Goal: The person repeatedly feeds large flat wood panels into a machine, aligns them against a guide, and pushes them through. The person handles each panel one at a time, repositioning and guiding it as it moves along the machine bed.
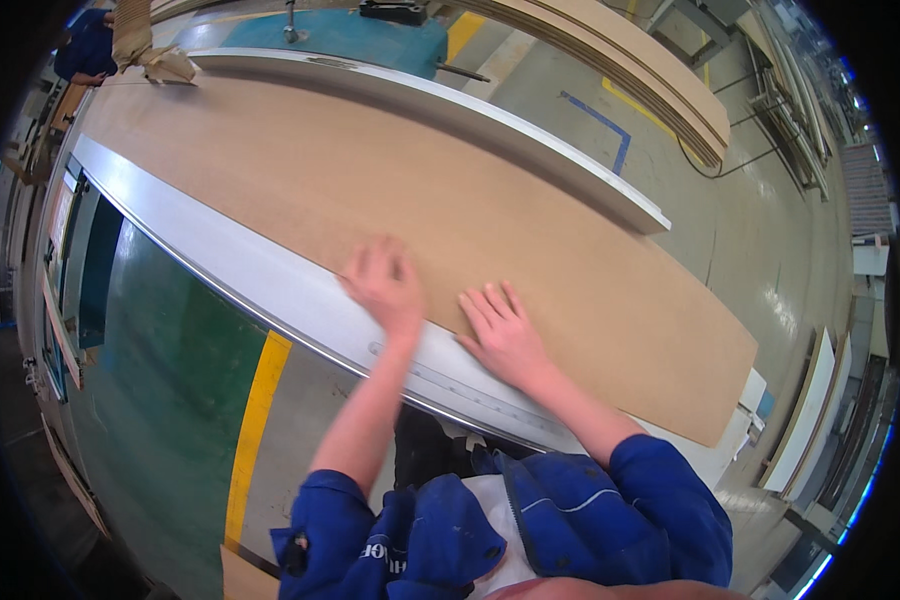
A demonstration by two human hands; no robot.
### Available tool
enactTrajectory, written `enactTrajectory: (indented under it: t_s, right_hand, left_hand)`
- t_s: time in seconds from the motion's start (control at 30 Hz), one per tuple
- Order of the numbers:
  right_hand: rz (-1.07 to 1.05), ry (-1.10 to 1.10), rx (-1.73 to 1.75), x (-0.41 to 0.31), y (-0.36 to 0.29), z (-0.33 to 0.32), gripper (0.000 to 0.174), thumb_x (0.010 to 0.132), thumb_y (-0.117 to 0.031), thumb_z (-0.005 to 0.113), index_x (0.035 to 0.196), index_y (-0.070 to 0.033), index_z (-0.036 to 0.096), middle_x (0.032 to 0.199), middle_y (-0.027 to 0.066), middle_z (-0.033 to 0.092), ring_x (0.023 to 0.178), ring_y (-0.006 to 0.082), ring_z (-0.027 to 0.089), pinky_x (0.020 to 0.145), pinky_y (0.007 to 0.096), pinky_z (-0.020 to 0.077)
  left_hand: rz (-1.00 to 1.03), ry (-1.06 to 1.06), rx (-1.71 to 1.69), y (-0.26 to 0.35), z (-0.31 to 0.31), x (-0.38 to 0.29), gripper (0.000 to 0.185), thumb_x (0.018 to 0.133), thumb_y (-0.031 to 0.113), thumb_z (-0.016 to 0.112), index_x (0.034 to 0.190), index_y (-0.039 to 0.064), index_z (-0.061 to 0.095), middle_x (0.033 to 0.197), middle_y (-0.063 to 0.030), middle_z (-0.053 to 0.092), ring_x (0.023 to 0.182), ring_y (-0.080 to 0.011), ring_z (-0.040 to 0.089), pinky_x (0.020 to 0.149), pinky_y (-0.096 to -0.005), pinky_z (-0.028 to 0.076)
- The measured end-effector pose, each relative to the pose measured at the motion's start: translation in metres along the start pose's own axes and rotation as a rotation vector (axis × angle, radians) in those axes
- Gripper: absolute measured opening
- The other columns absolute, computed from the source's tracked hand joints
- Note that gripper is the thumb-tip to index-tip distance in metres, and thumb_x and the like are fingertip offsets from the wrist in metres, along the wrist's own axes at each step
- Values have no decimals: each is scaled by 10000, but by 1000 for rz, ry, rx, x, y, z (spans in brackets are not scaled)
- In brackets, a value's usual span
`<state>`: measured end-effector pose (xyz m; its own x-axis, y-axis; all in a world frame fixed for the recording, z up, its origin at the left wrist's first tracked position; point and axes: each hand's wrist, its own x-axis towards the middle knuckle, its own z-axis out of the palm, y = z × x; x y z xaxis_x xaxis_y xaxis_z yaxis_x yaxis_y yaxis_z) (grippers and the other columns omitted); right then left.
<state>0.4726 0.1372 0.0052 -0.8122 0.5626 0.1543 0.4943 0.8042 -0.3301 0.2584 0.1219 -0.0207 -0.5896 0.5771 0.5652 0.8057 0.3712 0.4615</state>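
Observation:
A long brown fibreboard panel (pixel 435 202) lies flat on a pale metal machine table (pixel 217 247). Its near edge runs slantwise in front of my body. My left hand (pixel 386 289) is on the panel at that edge, fingers bent and slightly blurred, with no separate object seen in it. To its right, my right hand (pixel 502 337) lies palm down across the same edge, fingers spread over the panel. Along the panel's far side stands a straight white-topped fence (pixel 495 120). At the panel's far left end, a brown wrapped machine part (pixel 139 45) hangs over the surface.
Stacked long boards (pixel 622 60) lie beyond the fence. Another person (pixel 86 49) in dark blue stands at the far left. A bright metal rail (pixel 232 300) edges the table on my side. More panels (pixel 802 412) lean at the right. Yellow floor marking (pixel 259 427) runs below left.

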Motion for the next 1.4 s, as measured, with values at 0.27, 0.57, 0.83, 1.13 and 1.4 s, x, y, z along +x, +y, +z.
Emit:
enactTrajectory:
  t_s: [0.27, 0.57, 0.83, 1.13, 1.4]
  right_hand:
    - [-93, 90, 95, 46, -34, 38, 582, 886, -251, 759, 1407, -47, 598, 1349, 133, 652, 1349, 348, 568, 1227, 574, 327]
    - [156, -69, -97, -252, 38, -80, 648, 776, -220, 841, 1353, -15, 627, 1335, 192, 651, 1330, 431, 559, 1222, 670, 315]
    - [106, -132, -94, -210, 18, -61, 629, 808, -244, 838, 1351, -5, 627, 1340, 179, 657, 1315, 416, 572, 1222, 634, 343]
    - [59, -16, 5, -87, 5, -12, 590, 850, -243, 820, 1359, -17, 623, 1368, 161, 658, 1304, 366, 597, 1222, 562, 363]
    - [-60, 95, 63, 90, -53, 42, 550, 917, -287, 745, 1380, -20, 614, 1385, 137, 649, 1322, 346, 587, 1236, 535, 346]
  left_hand:
    - [-233, -121, 100, -38, -4, 24, 206, 995, 278, 686, 1141, 198, 807, 1314, 63, 736, 1347, -266, 550, 1239, -696, 129]
    - [-191, -40, 51, -108, -24, 56, 171, 971, 297, 711, 1081, 216, 813, 1271, 60, 755, 1333, -250, 561, 1230, -716, 160]
    - [-236, -53, 40, -155, -26, 99, 197, 972, 329, 709, 1100, 219, 811, 1291, 67, 745, 1338, -240, 566, 1245, -692, 161]
    - [-210, -77, -111, -138, 10, 76, 218, 937, 300, 747, 1110, 183, 807, 1285, 12, 747, 1278, -267, 586, 1205, -648, 254]
    - [-270, -176, 27, -41, -1, 26, 158, 967, 286, 722, 1084, 224, 808, 1277, 91, 741, 1338, -269, 554, 1235, -734, 128]
